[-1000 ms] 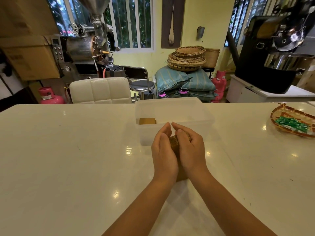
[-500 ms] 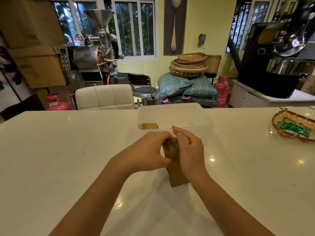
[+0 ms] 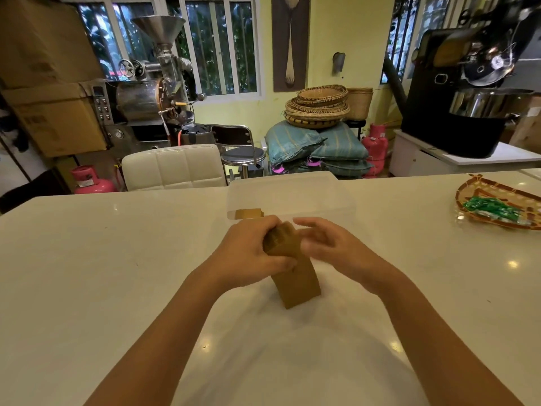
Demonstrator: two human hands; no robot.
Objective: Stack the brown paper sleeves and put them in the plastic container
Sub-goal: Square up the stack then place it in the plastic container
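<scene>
A stack of brown paper sleeves [image 3: 295, 276] stands on end on the white table, tilted slightly. My left hand [image 3: 251, 253] is closed around its upper part. My right hand [image 3: 325, 241] hovers just right of the stack with fingers spread, apart from it and blurred. Behind the hands sits the clear plastic container [image 3: 322, 197], and a few brown sleeves [image 3: 248, 213] lie inside at its near left corner.
A woven tray [image 3: 480, 194] with green packets [image 3: 494, 210] rests on the white table [image 3: 102, 273] at the right edge. A white padded chair [image 3: 172, 167] stands behind the far edge. Roasting machines, baskets and sacks fill the background.
My right hand has let go of the stack and drawn off to the right, fingers spread. My left hand now grips the stack alone. The view has tilted up a little.
</scene>
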